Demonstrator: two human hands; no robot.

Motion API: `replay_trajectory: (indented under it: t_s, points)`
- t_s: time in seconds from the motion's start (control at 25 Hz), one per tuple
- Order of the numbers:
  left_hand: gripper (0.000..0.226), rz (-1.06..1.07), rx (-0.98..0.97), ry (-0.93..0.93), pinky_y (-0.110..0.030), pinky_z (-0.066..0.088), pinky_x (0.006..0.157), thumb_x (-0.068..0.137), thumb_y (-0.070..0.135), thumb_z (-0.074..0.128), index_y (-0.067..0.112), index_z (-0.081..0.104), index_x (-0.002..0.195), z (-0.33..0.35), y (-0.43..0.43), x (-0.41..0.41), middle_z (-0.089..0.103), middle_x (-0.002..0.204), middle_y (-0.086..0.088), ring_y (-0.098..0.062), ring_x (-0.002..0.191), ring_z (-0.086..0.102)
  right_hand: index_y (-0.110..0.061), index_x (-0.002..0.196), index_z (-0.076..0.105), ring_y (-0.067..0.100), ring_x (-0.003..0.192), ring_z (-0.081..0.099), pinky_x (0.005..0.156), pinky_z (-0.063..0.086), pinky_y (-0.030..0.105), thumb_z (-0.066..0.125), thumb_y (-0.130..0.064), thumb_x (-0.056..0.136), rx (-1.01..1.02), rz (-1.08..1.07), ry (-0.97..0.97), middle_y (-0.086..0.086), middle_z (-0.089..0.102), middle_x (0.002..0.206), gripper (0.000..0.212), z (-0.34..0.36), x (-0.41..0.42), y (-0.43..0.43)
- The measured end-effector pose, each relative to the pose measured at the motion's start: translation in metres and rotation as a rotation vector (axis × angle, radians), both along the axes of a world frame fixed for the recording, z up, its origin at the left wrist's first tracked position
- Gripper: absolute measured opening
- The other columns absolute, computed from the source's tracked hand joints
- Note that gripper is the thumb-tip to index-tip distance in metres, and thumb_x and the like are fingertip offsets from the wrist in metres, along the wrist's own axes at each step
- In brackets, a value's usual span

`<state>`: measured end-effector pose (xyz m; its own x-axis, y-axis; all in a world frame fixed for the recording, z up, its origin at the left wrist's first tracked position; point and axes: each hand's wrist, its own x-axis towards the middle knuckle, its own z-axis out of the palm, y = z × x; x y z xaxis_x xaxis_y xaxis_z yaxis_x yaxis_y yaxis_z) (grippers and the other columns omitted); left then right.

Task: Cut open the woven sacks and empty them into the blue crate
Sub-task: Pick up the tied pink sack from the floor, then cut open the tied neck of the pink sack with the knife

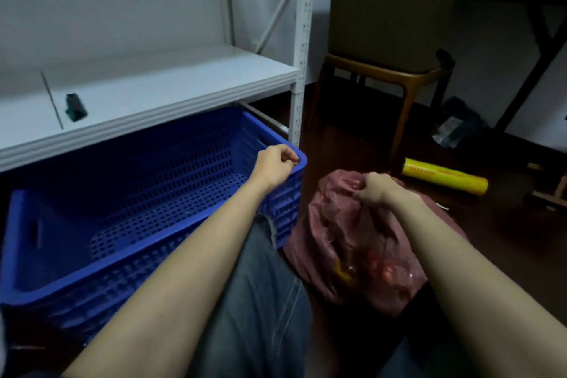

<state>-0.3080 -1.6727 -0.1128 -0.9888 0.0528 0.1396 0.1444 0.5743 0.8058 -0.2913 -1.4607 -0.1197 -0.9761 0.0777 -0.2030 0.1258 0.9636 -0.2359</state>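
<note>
Holding the blue crate (21, 239) by its far corner rim is the left grip (276, 163), fingers curled. The right grip (376, 190) is clutching the pinkish woven sack (337, 224) by its bunched top.

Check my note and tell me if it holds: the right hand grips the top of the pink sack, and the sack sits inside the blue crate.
One thing is wrong. The sack is not inside the crate; it sits on the floor beside it, to its right. The right hand does grip the sack's top. The head view shows this.
</note>
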Motion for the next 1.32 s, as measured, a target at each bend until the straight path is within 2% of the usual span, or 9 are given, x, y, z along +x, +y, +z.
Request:
replay_trajectory:
  t_s: [0.24,0.44,0.64,0.8,0.96,1.04,1.16,1.32]
  points:
    - [0.023,0.114,-0.067,0.038,-0.024,0.044,0.080,0.090,-0.001,0.044,0.007,0.065,0.096,0.033,-0.072,-0.003,0.068,0.103,-0.009,-0.017,0.096,0.059,-0.009,0.101,0.071,0.028,0.105,0.061,0.082,0.044,0.027,0.054,-0.017,0.090,-0.195,0.239,0.168,0.014,0.069,0.107,0.023,0.049,-0.024,-0.102]
    - [0.023,0.285,-0.106,0.064,-0.020,0.040,0.078,0.087,0.001,0.048,0.010,0.067,0.094,0.047,-0.140,-0.013,0.068,0.102,-0.008,-0.018,0.098,0.060,-0.001,0.100,0.070,0.029,0.104,0.061,0.083,0.047,0.034,0.052,-0.016,0.093,-0.293,0.419,0.195,0.016,0.069,0.106,0.025,0.062,-0.044,-0.183]
    - [0.026,0.445,-0.171,0.117,-0.030,0.046,0.090,0.085,0.000,0.046,0.009,0.065,0.100,0.037,-0.222,-0.046,0.066,0.109,-0.012,-0.027,0.105,0.059,-0.010,0.098,0.069,0.023,0.100,0.061,0.084,0.046,0.032,0.053,-0.019,0.094,-0.341,0.550,0.189,0.010,0.069,0.102,0.019,0.061,-0.075,-0.240]
    - [0.037,0.576,-0.402,0.151,-0.038,0.041,0.098,0.087,0.003,0.046,0.004,0.052,0.124,0.036,-0.284,-0.079,0.054,0.128,-0.015,-0.031,0.118,0.050,-0.011,0.095,0.070,0.021,0.100,0.061,0.086,0.046,0.030,0.055,-0.020,0.094,-0.404,0.524,0.180,0.006,0.068,0.097,0.017,0.044,-0.107,-0.258]
    - [0.046,0.716,-0.622,0.078,-0.041,0.032,0.103,0.093,0.011,0.043,0.004,0.040,0.138,0.028,-0.335,-0.109,0.039,0.141,-0.021,-0.035,0.128,0.038,-0.013,0.094,0.070,0.018,0.100,0.060,0.089,0.048,0.032,0.056,-0.021,0.094,-0.495,0.481,0.168,0.005,0.069,0.102,0.016,0.027,-0.130,-0.269]
    - [0.042,0.731,-0.672,0.010,-0.043,0.032,0.103,0.096,0.015,0.041,0.005,0.042,0.137,0.021,-0.349,-0.119,0.034,0.143,-0.024,-0.037,0.129,0.034,-0.015,0.093,0.070,0.016,0.098,0.061,0.086,0.049,0.031,0.056,-0.023,0.094,-0.515,0.466,0.150,0.003,0.069,0.100,0.016,0.019,-0.135,-0.273]
    - [0.035,0.727,-0.717,-0.035,-0.044,0.039,0.096,0.097,0.017,0.041,-0.003,0.054,0.122,0.014,-0.359,-0.124,0.043,0.133,-0.026,-0.039,0.119,0.043,-0.020,0.089,0.069,0.014,0.097,0.062,0.083,0.049,0.029,0.057,-0.023,0.093,-0.536,0.464,0.118,0.001,0.069,0.100,0.013,0.010,-0.135,-0.275]
    - [0.026,0.816,-0.676,-0.042,-0.044,0.047,0.085,0.092,0.001,0.046,-0.006,0.062,0.111,0.019,-0.360,-0.117,0.057,0.115,-0.028,-0.042,0.102,0.056,-0.024,0.081,0.067,0.014,0.096,0.062,0.086,0.053,0.036,0.058,-0.023,0.093,-0.618,0.410,0.085,-0.001,0.068,0.097,0.015,0.011,-0.129,-0.270]
